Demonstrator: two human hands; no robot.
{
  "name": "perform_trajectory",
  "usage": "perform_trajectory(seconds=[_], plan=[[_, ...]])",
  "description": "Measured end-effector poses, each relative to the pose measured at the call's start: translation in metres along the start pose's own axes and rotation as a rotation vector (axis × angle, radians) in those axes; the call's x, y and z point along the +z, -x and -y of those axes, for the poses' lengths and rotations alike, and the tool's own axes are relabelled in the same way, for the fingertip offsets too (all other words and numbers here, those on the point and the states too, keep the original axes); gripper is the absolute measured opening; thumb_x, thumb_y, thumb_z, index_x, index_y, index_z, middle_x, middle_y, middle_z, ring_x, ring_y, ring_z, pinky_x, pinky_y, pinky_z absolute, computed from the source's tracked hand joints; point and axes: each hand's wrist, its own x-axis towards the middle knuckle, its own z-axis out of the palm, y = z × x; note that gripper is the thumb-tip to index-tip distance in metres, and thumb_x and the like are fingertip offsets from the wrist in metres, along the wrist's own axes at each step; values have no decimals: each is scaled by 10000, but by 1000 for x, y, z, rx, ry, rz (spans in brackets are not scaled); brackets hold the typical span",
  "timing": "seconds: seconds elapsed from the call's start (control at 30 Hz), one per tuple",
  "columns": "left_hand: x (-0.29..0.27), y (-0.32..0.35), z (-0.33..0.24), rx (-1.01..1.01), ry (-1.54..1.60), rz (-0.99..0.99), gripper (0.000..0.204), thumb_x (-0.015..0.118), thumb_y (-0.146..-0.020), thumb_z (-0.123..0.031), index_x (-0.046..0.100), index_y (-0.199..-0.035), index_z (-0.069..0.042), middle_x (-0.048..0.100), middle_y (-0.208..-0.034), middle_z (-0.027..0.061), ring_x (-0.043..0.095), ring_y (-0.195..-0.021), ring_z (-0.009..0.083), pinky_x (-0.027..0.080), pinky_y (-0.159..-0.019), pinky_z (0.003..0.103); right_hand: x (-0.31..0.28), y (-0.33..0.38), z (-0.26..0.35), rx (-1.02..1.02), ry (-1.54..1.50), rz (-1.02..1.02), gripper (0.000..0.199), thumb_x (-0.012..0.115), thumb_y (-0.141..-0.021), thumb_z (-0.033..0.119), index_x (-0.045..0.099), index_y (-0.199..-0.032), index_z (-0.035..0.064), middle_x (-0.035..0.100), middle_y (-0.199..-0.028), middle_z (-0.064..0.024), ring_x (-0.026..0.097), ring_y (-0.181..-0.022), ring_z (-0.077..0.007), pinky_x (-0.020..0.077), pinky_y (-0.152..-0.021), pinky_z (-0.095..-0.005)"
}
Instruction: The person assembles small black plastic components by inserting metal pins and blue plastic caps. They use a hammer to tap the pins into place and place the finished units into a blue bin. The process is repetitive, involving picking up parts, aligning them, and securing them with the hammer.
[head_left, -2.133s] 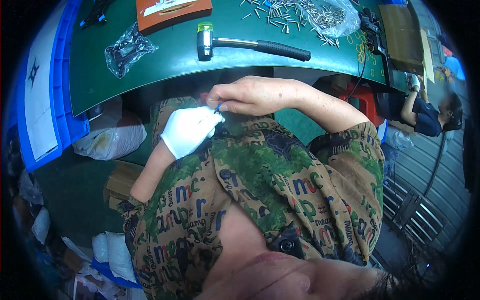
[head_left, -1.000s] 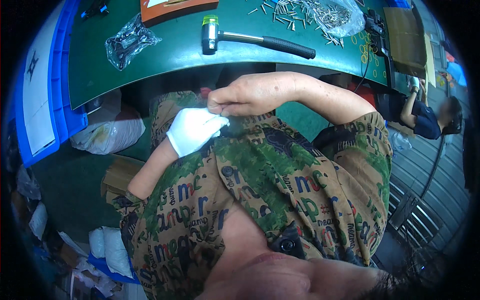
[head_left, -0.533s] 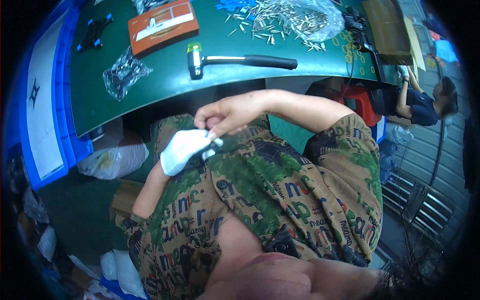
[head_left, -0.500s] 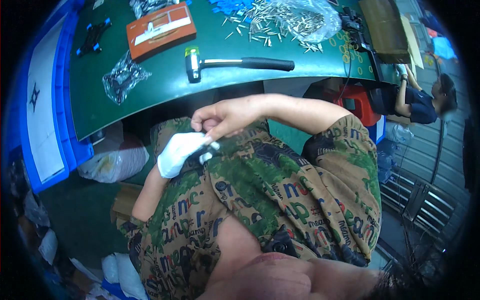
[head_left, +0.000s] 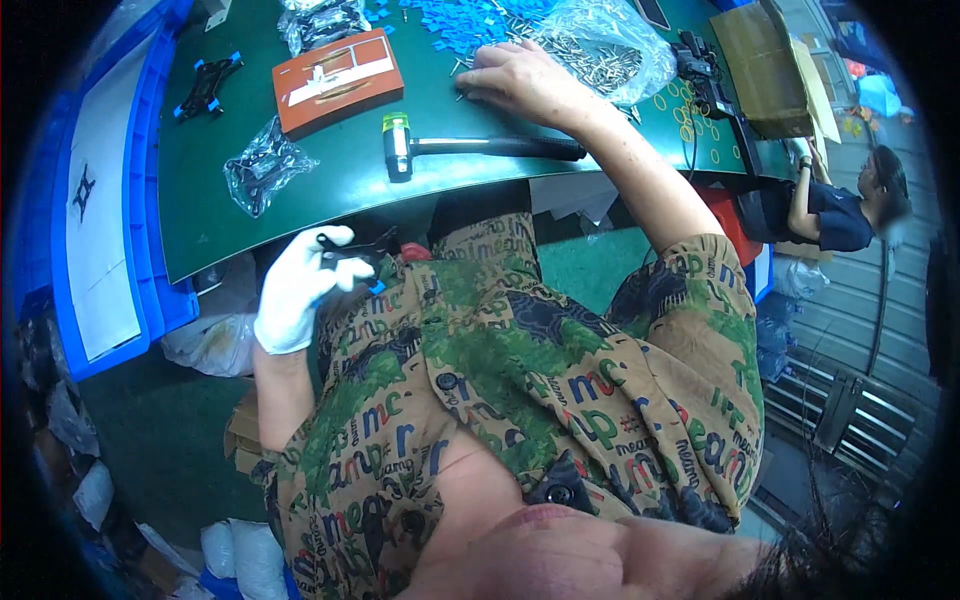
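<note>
A small black part (head_left: 352,252) with a blue tip is held in the gloved left hand (head_left: 296,290), close to the body and below the near edge of the green table (head_left: 300,190). The fingers are closed around the part, which is pinched near its middle. Its long axis lies roughly across the view, left to right, and the blue tip points toward the person's right.

The bare right hand (head_left: 520,80) is stretched far forward over the table, well apart from the left hand. It rests palm down, with the fingers bent, at the edge of a heap of small metal pins (head_left: 590,50) that lie on and beside a clear bag. Whether a pin is already gripped between the fingertips cannot be told, because the fingertips are hidden under the hand.

So the pins lie ahead and to the right of the held part, and only the right hand is near them. Between the two hands, on the table, a hammer (head_left: 470,148) is lying with its handle across the view and its head toward the left. The right forearm passes over the end of the handle.
</note>
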Motion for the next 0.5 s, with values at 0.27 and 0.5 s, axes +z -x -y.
perform_trajectory(seconds=[0.27,0.5], plan=[[43,-18,18,-41,-278,-214,286,516,-1044,-100,610,-1270,47,614,-850,34,617,-807,106,477,-765,254,8,-4,4,29,64,23,190,627,-980,243,718,-1113,141,621,-999,-51,631,-1044,-251,451,-923,-429],[43,-21,28,-38,-315,-158,275,526,-1052,-120,624,-1258,34,614,-861,22,612,-820,96,481,-787,250,2,2,3,51,59,-88,224,620,-975,235,706,-1163,148,637,-1066,-44,632,-1074,-232,451,-927,-427]])
